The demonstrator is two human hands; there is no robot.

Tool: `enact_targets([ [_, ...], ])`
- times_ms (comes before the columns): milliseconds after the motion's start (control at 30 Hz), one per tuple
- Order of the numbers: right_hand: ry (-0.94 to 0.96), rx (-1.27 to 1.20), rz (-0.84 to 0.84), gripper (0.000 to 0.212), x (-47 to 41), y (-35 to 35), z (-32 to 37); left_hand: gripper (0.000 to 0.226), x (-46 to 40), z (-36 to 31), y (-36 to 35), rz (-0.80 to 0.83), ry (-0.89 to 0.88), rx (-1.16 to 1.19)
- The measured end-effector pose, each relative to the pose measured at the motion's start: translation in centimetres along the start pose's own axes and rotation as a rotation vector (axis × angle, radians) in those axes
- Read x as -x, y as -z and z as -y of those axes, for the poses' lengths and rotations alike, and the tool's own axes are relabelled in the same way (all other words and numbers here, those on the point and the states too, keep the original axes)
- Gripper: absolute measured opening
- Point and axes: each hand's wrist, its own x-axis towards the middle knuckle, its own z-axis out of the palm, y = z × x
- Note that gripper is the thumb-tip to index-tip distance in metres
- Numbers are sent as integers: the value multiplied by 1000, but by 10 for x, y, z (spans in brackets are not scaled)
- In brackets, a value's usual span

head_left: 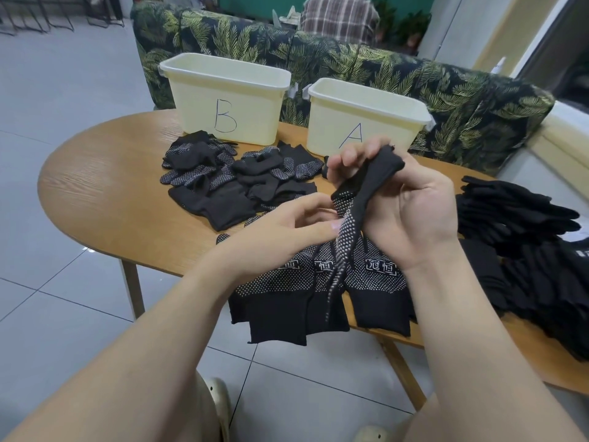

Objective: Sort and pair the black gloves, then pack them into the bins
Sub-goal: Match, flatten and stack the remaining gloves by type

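From the head camera, the right hand (411, 215) was raised above the near edge of the wooden table (95, 183), its fingers (353, 157) curled round the cuff end of a twisted black glove (357, 199). The glove hung down from that grip, its white-dotted side turned toward the left hand (287, 228). The left hand's thumb (322, 226) pressed against the dotted strip partway down, with the fingers bent behind it, so both hands held the same glove.

Directly below the fingers lay a row of flat gloves (318, 282), dotted palms up, printed labels showing, cuffs overhanging the table's near edge. The hanging glove's lower end trailed over this row.

Beyond the left fingertips sat a loose heap of gloves (229, 177), some dotted side up, some plain. To the right of the right hand, past the wrist, was a tall stack of gloves (526, 250), plain black backs showing.

Farther out than the heap stood two pale yellow bins at the table's far edge: the bin marked B (226, 100) beyond the left hand, and the bin marked A (363, 116) just behind the right hand's fingertips, which overlapped its lettering. What the bins held could not be seen.

Behind the bins ran a leaf-patterned sofa (414, 74).
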Motion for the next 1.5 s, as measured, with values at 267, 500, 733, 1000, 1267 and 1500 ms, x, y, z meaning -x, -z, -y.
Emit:
enact_targets([
  [267, -8, 57, 30, 11, 1, 5, -1, 18, 0, 1, -4, 73, -44, 207],
  [500, -68, 244, -228, 32, 0, 13, -1, 25, 1, -1, 5, -104, -43, 286],
  [733, -197, 289, -108, 71, 6, 8, -8, 29, 4, -3, 23, -382, -40, 199],
  [1000, -47, 686, -317, 21, -5, 16, -23, 25, 15, 2, 49, -449, -2, -111],
  [1267, 5, 673, -293, 16, -24, 9, -31, 23, 21, 11, 70, -530, 43, -216],
  [1500, 72, 664, -263, 19, -50, 13, -32, 34, 12, 14, 75, -417, 70, -333],
])
